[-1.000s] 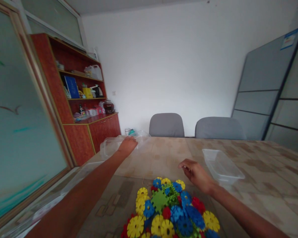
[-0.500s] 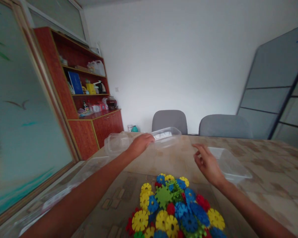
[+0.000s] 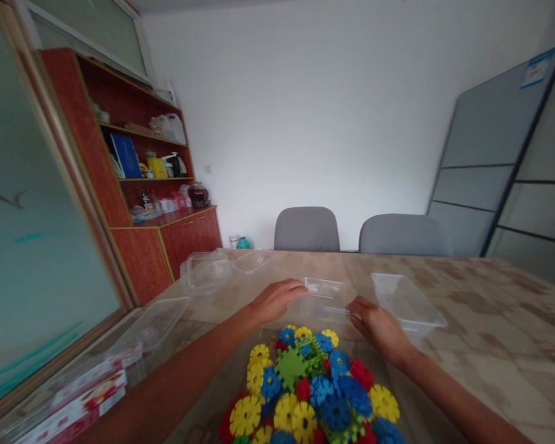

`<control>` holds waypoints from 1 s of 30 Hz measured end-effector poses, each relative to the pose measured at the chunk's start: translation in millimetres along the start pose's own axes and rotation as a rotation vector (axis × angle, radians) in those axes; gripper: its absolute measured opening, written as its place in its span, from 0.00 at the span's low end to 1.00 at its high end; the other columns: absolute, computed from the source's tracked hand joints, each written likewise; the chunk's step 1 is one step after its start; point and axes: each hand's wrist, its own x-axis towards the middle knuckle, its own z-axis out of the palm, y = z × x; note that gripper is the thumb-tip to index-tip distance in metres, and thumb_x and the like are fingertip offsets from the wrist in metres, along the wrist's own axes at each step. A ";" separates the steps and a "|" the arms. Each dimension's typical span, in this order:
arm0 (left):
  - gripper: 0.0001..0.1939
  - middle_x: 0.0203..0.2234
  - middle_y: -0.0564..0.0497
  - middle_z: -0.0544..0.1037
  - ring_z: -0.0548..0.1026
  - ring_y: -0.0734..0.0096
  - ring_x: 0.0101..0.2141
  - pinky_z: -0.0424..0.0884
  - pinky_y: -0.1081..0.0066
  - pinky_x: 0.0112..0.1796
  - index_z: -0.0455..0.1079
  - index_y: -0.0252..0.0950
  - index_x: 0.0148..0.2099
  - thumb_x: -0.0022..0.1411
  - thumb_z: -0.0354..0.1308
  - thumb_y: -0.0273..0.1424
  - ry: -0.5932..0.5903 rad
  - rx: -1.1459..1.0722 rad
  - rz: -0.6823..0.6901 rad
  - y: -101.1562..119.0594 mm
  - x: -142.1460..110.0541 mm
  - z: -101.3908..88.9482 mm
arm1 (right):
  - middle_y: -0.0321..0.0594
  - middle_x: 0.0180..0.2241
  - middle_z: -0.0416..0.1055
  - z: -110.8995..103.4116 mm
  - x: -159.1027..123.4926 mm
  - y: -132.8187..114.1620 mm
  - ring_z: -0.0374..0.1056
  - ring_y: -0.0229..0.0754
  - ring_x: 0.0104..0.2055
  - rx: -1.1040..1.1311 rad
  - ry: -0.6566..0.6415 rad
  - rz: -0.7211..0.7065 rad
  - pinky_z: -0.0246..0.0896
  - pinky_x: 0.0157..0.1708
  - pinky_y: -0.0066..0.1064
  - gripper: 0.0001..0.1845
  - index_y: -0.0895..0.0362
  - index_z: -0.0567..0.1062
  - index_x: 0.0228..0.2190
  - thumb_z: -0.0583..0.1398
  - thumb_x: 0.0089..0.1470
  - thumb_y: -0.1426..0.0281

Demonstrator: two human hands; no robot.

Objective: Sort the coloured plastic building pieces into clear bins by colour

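Both my hands hold one clear plastic container [image 3: 326,301] above the table, just beyond a heap of toy pieces. My left hand [image 3: 281,298] grips its left end, fingers closed on the rim. At its near right edge, my right hand [image 3: 374,320] pinches the plastic between thumb and fingers. The heap [image 3: 305,388] is made of notched, flower-like plastic discs in yellow, blue, red and green. Right of my right hand stands a second clear plastic container [image 3: 409,302].
More clear containers [image 3: 207,273] stand at the far left of the patterned table [image 3: 499,320]. Clear packaging with a red and white printed label [image 3: 92,394] lies at the near left. Two grey chairs [image 3: 306,229] stand behind the table, and a red-brown cabinet [image 3: 189,237] is at the left.
My left hand has brought the clear container nearer and to the right, away from the other containers. My right hand has closed on its edge. The view has turned slightly right.
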 end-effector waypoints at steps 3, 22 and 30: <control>0.24 0.53 0.51 0.72 0.69 0.68 0.52 0.64 0.70 0.54 0.69 0.41 0.54 0.60 0.48 0.15 0.047 0.079 -0.174 -10.1 -11.1 -9.7 | 0.41 0.34 0.72 -2.6 -1.3 -3.1 0.72 0.42 0.36 0.022 -0.032 -0.014 0.65 0.37 0.30 0.12 0.53 0.73 0.31 0.51 0.61 0.72; 0.14 0.46 0.45 0.73 0.74 0.62 0.42 0.73 0.59 0.41 0.67 0.33 0.52 0.67 0.56 0.33 -0.091 0.371 -0.852 -72.3 -23.4 -25.3 | 0.44 0.38 0.72 -9.2 -13.0 -3.1 0.72 0.48 0.37 0.117 -0.001 0.010 0.68 0.37 0.37 0.13 0.52 0.73 0.35 0.49 0.62 0.68; 0.13 0.47 0.45 0.72 0.74 0.62 0.44 0.72 0.57 0.43 0.68 0.33 0.52 0.67 0.56 0.33 -0.033 0.234 -0.552 -61.9 -0.2 -33.8 | 0.42 0.37 0.72 -12.7 -11.0 -2.1 0.71 0.44 0.38 0.109 -0.027 -0.019 0.66 0.39 0.34 0.14 0.54 0.73 0.35 0.49 0.63 0.69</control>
